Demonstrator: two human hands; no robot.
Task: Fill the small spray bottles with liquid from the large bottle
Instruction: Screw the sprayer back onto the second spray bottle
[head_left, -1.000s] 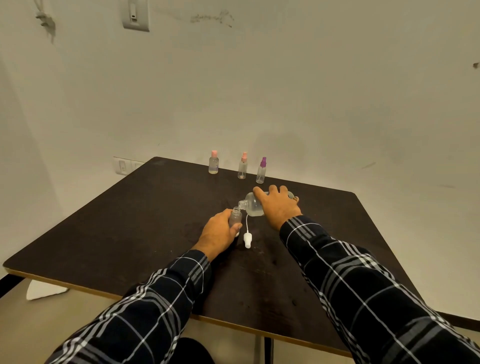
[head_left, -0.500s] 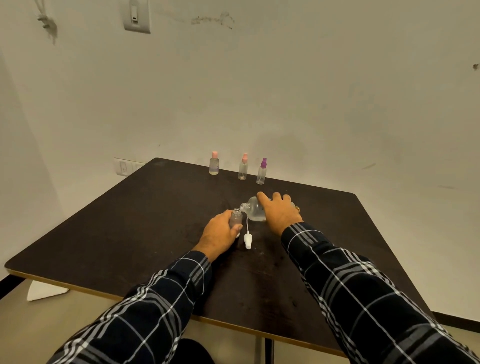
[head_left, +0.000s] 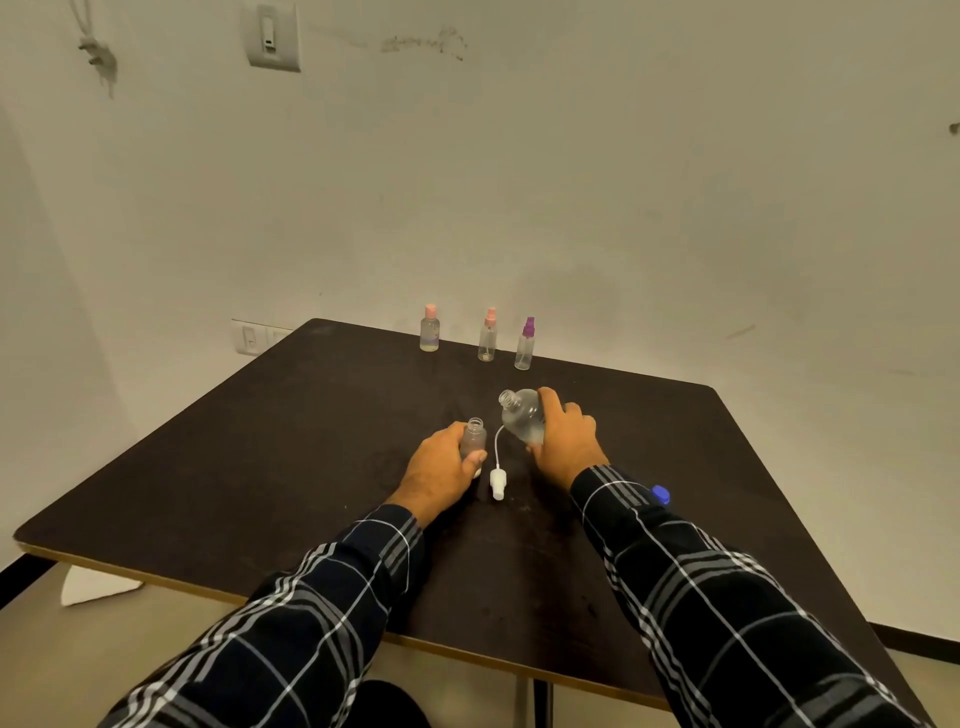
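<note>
On the matte dark table (head_left: 311, 441), just below the frame's centre, my left hand (head_left: 441, 475) wraps its fingers around a small clear plastic bottle (head_left: 474, 439), cylindrical, uncapped and upright, while my right hand (head_left: 566, 441) clamps around the rounded, transparent large bottle (head_left: 519, 415), tilted with its open threaded neck pointing up and left, apart from the small one. Between my hands lies a white spray pump (head_left: 497, 483) with its thin curved tube, a blue cap (head_left: 661, 494) sits beside my right plaid sleeve, and three capped spray bottles (head_left: 487, 335), two pink-topped and one purple, stand in a row at the table's far edge.
</note>
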